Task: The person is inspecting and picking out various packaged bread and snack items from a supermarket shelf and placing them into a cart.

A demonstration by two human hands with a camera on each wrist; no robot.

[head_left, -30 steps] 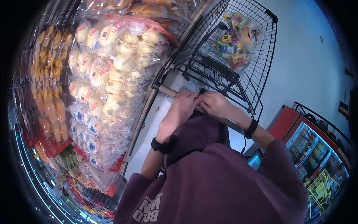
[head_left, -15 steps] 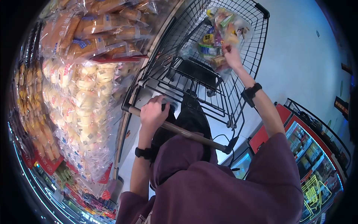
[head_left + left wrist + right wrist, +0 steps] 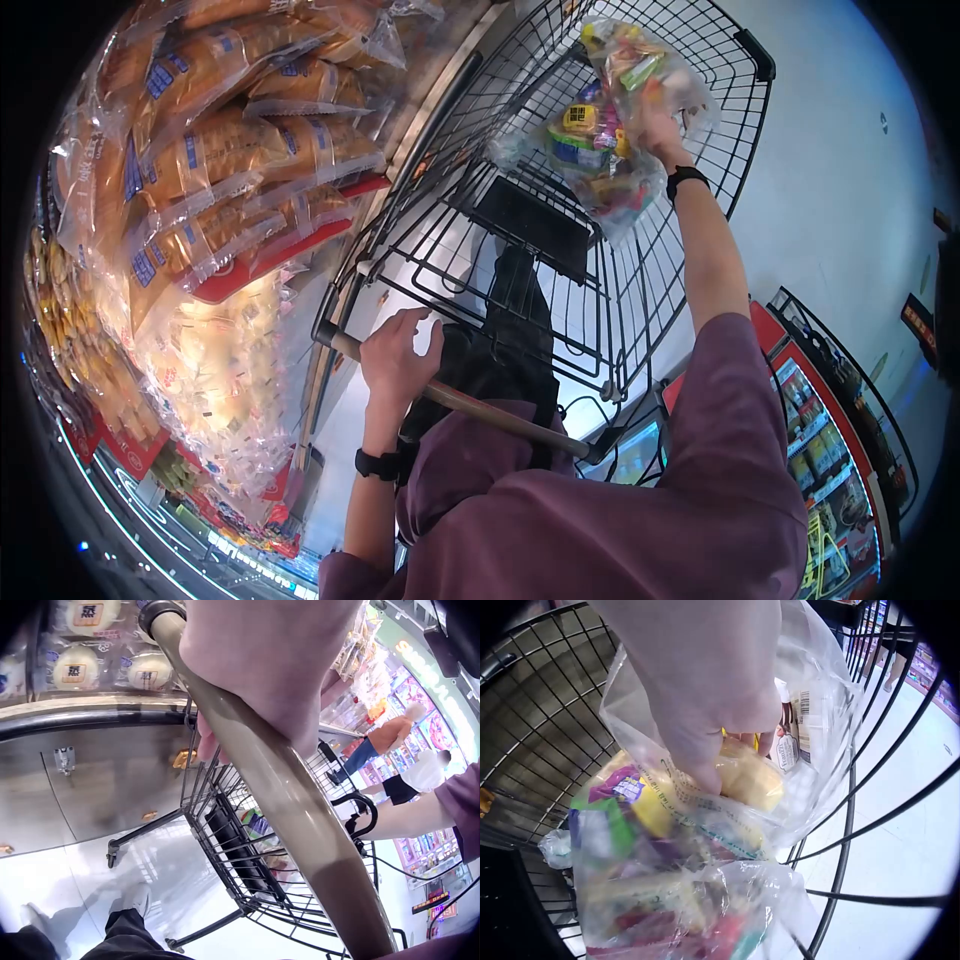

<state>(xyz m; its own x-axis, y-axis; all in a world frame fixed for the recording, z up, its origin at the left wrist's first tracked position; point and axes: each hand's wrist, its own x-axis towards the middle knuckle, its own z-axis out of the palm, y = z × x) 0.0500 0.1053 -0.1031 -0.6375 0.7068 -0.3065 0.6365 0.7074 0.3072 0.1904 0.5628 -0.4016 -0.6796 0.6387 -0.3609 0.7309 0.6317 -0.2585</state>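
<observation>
My right hand (image 3: 656,133) reaches into the top of a clear plastic bag (image 3: 682,881) of packaged snacks, which lies in the basket of a black wire shopping cart (image 3: 740,150). Thumb and fingers pinch a pale yellow wrapped snack (image 3: 754,780); the fingertips are partly hidden behind it. Beside it in the bag sits a white packet with a barcode (image 3: 799,724). My left hand (image 3: 398,358) rests on the cart's brown handle bar (image 3: 285,787), fingers over the far side and thumb held away from the bar.
Bagged bread rolls (image 3: 230,150) and pale wrapped buns (image 3: 215,340) fill the shelves close along the left. A red-framed refrigerated cabinet (image 3: 830,440) stands at the right. Two people, one in an orange top (image 3: 391,735), are farther off in the aisle.
Both hands were together at the handle bar. The right hand has moved forward into the snack bag; the left has shifted left along the bar and its thumb has spread.
</observation>
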